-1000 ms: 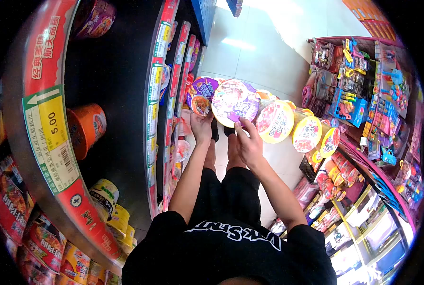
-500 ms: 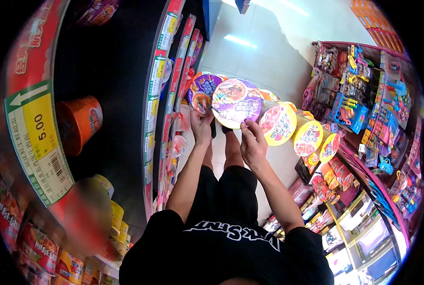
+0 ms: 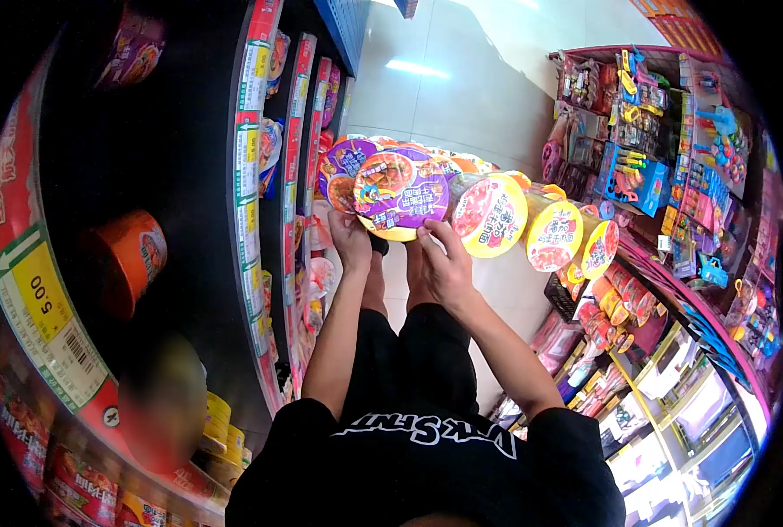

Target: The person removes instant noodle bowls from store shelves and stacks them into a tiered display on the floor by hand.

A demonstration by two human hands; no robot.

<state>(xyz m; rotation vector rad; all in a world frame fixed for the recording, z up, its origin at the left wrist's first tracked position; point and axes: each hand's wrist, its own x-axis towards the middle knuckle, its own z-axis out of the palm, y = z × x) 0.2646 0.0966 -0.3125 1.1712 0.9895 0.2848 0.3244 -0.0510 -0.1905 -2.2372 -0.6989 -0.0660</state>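
On the dark shelf (image 3: 200,281) at left, an orange tub (image 3: 128,263) sits near a yellow price tag (image 3: 44,299) reading 5.00. Across the pale tiled floor (image 3: 479,92), a rack of colourful packets (image 3: 639,180) stands at right.

Dark shelf (image 3: 194,184) to my L, red edge strip (image 3: 7,198) w/ yellow price tag (image 3: 45,299), 5.00. On it I see 1 orange tub (image 3: 128,263) approx. mid-shelf, purple tub (image 3: 135,51) farther off, some yellow tubs (image 3: 219,426) nearer me. Floor (image 3: 470,101): pale, shiny tiles.
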